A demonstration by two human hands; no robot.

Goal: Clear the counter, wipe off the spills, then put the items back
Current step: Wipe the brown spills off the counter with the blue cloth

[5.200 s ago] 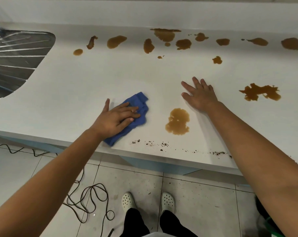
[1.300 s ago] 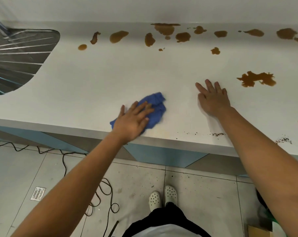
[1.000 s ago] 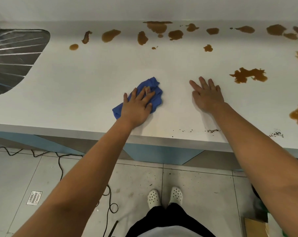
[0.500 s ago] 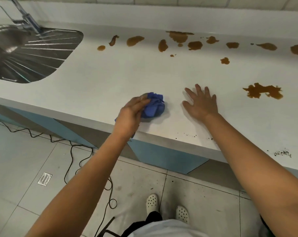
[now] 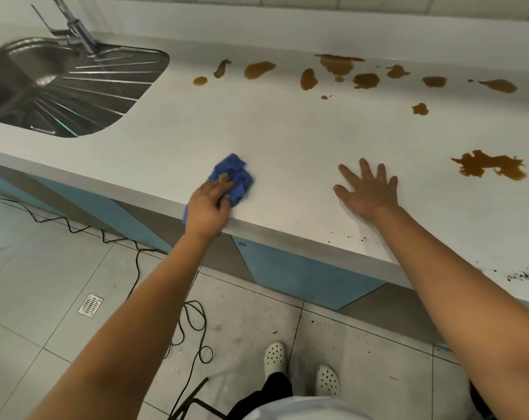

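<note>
Bare counter (image 5: 257, 128) lies between the sink (image 5: 60, 86) at ten o'clock and the right hand (image 5: 368, 189) flat at three o'clock. Brown spills (image 5: 336, 63) line the twelve o'clock edge; another spill (image 5: 489, 165) lies just beyond that hand.

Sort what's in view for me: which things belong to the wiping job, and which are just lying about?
Part of the job:
- crumpled blue cloth, gripped by the left hand
- brown liquid spills on the white counter
- dark crumbs at the counter's front edge
- right hand, flat on the counter

Just lying about:
- stainless steel sink
- black cable on the floor
- floor drain grate
</note>
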